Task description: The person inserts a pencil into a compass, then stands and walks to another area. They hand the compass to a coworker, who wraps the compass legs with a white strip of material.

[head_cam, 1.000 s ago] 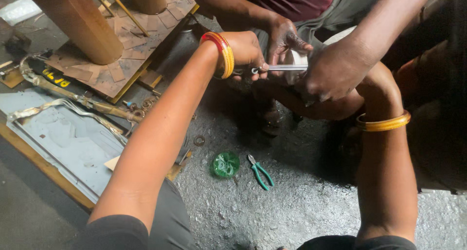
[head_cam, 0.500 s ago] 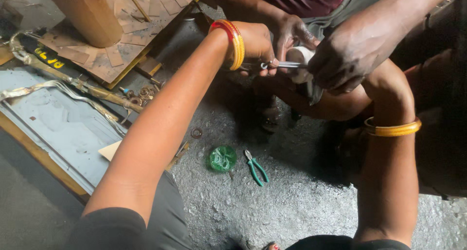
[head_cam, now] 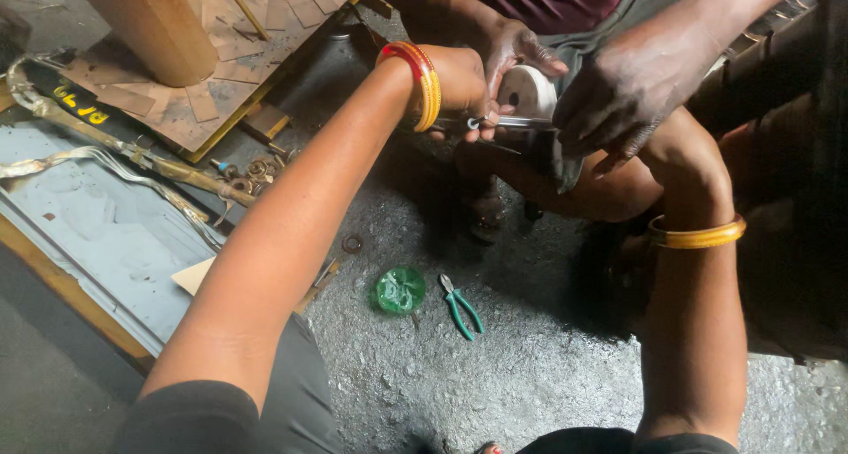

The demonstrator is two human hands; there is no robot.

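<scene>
While a thin metal rod (head_cam: 512,123) is held level above the gritty floor (head_cam: 530,374), the work is judged to be in mid-course rather than near an end. The left hand (head_cam: 459,81), wearing red and yellow bangles (head_cam: 422,85), is closed about the near end of the rod, its fingers curled tight around it. The right hand (head_cam: 680,167) is largely hidden beneath the co-worker's hand (head_cam: 623,92), so whether it is spread or pinching cannot be told; only its wrist with a yellow bangle (head_cam: 698,236) is plainly seen. The far end of the rod is gripped by that co-worker's hand, while the co-worker's other hand (head_cam: 512,52) is laid on a white round spool (head_cam: 528,90) just behind the rod. The rod appears to be steadied by both people at once, so the joint holding or fitting seems begun but not finished; how the rod meets the spool cannot be made out. A pair of green-handled pliers (head_cam: 461,306) and a green round lid (head_cam: 400,290) lie untouched on the floor, well apart from the hands, which suggests that any step needing them is not in hand now. Small metal rings (head_cam: 252,173) are scattered beside a grey metal sheet (head_cam: 88,233), and a wooden board (head_cam: 230,74) with a tan cylinder (head_cam: 146,26) stands farther off.
</scene>
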